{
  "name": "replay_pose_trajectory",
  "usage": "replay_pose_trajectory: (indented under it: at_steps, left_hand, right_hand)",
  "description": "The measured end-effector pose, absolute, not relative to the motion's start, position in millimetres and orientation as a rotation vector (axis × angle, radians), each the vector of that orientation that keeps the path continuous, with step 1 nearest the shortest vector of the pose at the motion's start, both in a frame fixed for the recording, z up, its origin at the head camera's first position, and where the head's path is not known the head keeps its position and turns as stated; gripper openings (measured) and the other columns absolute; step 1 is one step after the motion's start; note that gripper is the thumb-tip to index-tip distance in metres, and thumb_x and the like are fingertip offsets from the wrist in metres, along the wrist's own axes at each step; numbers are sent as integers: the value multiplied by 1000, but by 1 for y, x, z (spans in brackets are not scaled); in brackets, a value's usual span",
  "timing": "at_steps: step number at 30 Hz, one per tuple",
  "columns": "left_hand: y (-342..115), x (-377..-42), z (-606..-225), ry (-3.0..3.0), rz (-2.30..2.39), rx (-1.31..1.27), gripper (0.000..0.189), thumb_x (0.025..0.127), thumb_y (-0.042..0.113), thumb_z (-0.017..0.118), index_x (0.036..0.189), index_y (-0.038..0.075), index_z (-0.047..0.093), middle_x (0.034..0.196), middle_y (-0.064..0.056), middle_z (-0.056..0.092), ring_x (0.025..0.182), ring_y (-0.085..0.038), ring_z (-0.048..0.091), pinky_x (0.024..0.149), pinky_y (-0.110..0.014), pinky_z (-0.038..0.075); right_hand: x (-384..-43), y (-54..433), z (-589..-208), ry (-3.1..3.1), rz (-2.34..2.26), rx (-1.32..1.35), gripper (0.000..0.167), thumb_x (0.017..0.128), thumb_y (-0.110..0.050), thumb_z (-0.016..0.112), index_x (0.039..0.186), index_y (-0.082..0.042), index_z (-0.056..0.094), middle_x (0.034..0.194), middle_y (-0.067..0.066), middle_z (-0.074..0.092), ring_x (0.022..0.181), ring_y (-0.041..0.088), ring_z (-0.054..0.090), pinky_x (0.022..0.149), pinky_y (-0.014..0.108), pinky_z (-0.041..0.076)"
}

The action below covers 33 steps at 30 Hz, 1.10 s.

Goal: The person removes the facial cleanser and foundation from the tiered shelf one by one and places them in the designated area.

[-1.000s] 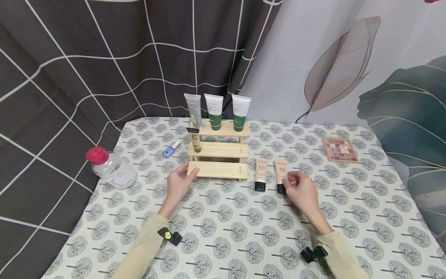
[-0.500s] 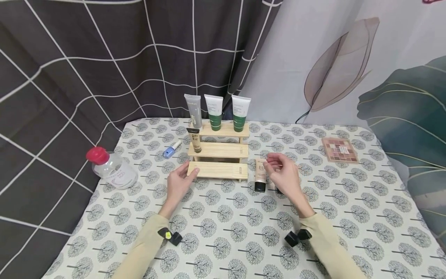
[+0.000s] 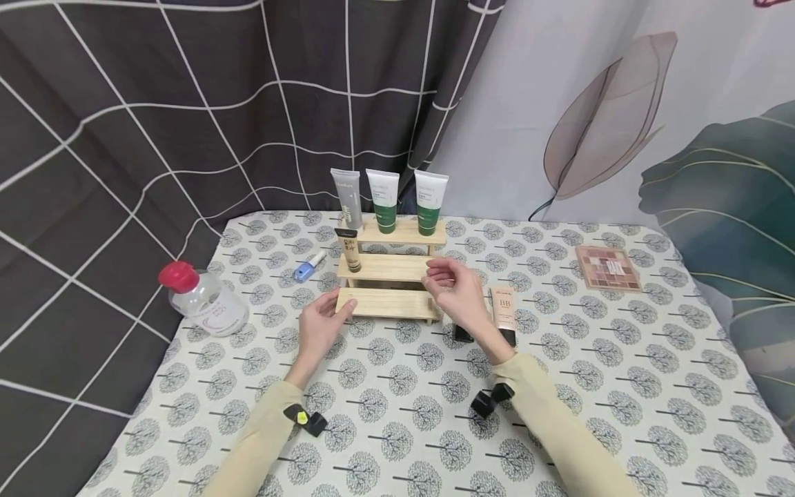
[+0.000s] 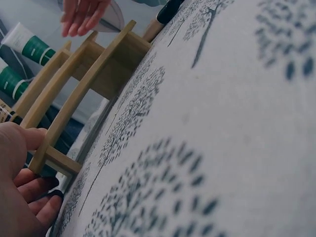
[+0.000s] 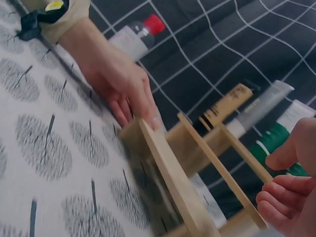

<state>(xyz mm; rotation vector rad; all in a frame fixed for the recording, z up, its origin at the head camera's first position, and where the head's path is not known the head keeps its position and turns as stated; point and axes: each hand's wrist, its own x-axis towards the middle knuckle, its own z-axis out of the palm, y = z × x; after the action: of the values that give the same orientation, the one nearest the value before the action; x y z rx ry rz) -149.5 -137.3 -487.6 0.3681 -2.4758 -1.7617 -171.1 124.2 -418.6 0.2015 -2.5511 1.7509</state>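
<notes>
A three-step wooden stand (image 3: 388, 302) stands on the patterned cloth. My left hand (image 3: 318, 330) grips the left end of its lowest step, thumb on top; the left wrist view shows the fingers below the step. By the stand's right end is my right hand (image 3: 459, 293), fingers loosely bent and nothing between them in the right wrist view. On the top step are a grey tube (image 3: 348, 199) and two white-and-green tubes (image 3: 385, 201), upright. A small beige tube with a black cap (image 3: 350, 251) stands at the left of the middle step.
A BB cream tube (image 3: 504, 308) lies right of the right hand; a second one is mostly hidden under that arm, its black cap (image 3: 463, 334) showing. Blue nail polish (image 3: 304, 271) and a red-topped clear bottle (image 3: 211, 304) are left, an eyeshadow palette (image 3: 609, 268) far right.
My right hand has moved left, from the right BB cream tube, across the other one, to the stand's right end. The left hand has kept its grip on the stand.
</notes>
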Motion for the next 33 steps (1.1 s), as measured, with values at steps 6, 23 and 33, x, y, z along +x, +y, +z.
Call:
replay_pose_trajectory:
  at_steps: [6,23,33]
  left_hand:
    - [-137,-149,-488,-2454,-1791,378,54,85,32,82,130,6,65,139,-16,63,126,-31,64,108,-35,54]
    - [-142,-148,-487,-2448,-1763,366,52,84,33,83,126,6,67,130,-19,68,121,-32,67,106,-37,56]
    - [-139,-149,-488,-2439,-1789,384,53,82,34,85,124,6,68,127,-19,70,119,-33,68,105,-38,57]
  right_hand:
    - [-182,99,-415,-2497,1872,275,40,88,0,71,126,8,60,119,25,68,108,35,68,100,37,60]
    - [-201,33,-417,-2456,2042,427,48,88,0,72,133,9,56,130,25,64,121,37,64,108,39,55]
    - [-209,15,-428,-2401,1987,387,46,88,-2,75,131,4,59,132,21,65,122,33,65,108,35,55]
